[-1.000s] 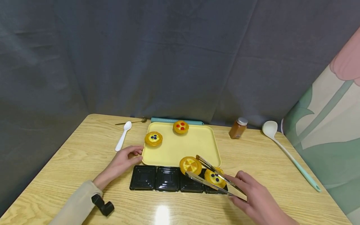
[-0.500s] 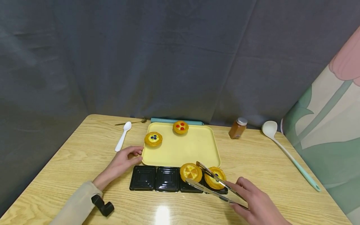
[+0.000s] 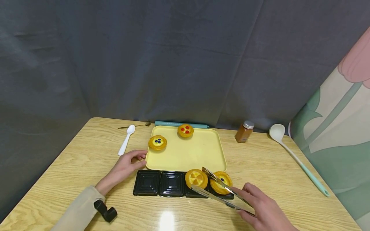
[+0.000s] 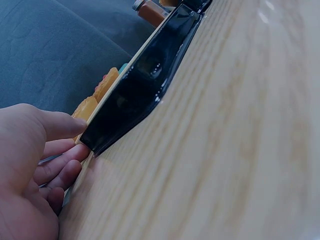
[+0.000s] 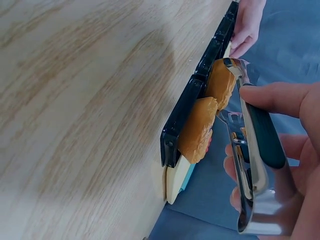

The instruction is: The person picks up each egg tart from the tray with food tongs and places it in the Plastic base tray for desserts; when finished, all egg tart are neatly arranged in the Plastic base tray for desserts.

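Note:
My right hand [image 3: 264, 205] grips metal tongs [image 3: 219, 202], thumb on one arm and fingers on the other in the right wrist view. The tongs' tips lie on either side of a tart with orange wedges [image 3: 196, 179], sitting over the third compartment of a black tray [image 3: 171, 183]. In the rightmost compartment sits a blueberry-topped tart [image 3: 221, 183], partly covered by a tong arm. My left hand [image 3: 127, 165] has relaxed fingers, with thumb and fingertips at the left edge of a yellow tray [image 3: 193, 150]. On it stand another blueberry tart [image 3: 157, 142] and a red-topped tart [image 3: 185, 131].
A white spoon [image 3: 126, 141] and a thin dark spoon [image 3: 136, 125] lie left of the yellow tray. Behind it is a teal strip [image 3: 199, 125]. Rightward stand a brown jar [image 3: 244, 131] and, lying down, a ladle [image 3: 299, 160]. A dark curtain [image 3: 162, 57] hangs behind.
The tongs and the orange-wedge tart have come down toward the front, from over the yellow tray's edge to the third black compartment. My left hand has stayed in place.

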`<state>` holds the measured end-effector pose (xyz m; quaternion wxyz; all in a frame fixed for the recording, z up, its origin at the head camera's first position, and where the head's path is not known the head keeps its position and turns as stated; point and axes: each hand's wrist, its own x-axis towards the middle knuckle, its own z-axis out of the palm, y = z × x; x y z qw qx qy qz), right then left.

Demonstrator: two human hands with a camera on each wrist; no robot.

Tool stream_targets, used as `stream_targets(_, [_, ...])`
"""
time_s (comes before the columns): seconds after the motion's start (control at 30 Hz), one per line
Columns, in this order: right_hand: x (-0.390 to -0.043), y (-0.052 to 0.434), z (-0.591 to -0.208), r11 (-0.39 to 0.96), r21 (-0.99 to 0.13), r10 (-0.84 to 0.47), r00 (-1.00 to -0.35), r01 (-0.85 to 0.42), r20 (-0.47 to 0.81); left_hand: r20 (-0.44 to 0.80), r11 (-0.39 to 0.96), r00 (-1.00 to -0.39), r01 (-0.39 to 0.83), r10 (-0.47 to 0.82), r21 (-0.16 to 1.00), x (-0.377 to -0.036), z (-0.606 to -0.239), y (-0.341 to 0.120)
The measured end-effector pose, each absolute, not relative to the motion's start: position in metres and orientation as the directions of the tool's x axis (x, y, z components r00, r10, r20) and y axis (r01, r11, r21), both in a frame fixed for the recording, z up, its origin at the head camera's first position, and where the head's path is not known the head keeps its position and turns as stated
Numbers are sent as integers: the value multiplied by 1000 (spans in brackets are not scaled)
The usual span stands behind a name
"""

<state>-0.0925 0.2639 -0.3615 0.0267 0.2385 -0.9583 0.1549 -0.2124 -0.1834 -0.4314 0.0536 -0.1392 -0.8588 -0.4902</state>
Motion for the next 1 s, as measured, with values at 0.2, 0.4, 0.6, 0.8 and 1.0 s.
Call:
stream_targets(0.2, [-92, 264, -361, 840, -266, -457, -881, -472, 123, 227, 477, -956, 290, 185, 830, -214, -432, -184])
stream_targets(0.4, [-92, 264, -361, 832, -251, -469, -869, -494, 155, 226, 474, -956, 290, 187, 831, -213, -431, -185])
stream_targets(0.6, [-90, 265, -360, 822, -244, -484, -857, -515, 179, 228, 472, -956, 290, 186, 832, -213, -431, -185])
stream_targets(0.8, [-89, 265, -358, 790, -217, -510, -811, -573, 287, 219, 469, -959, 279, 181, 838, -213, -431, -184])
stream_targets(1.0, [-93, 266, -353, 790, -188, -499, -790, -584, 357, 215, 473, -958, 280, 187, 836, -213, -431, -184])
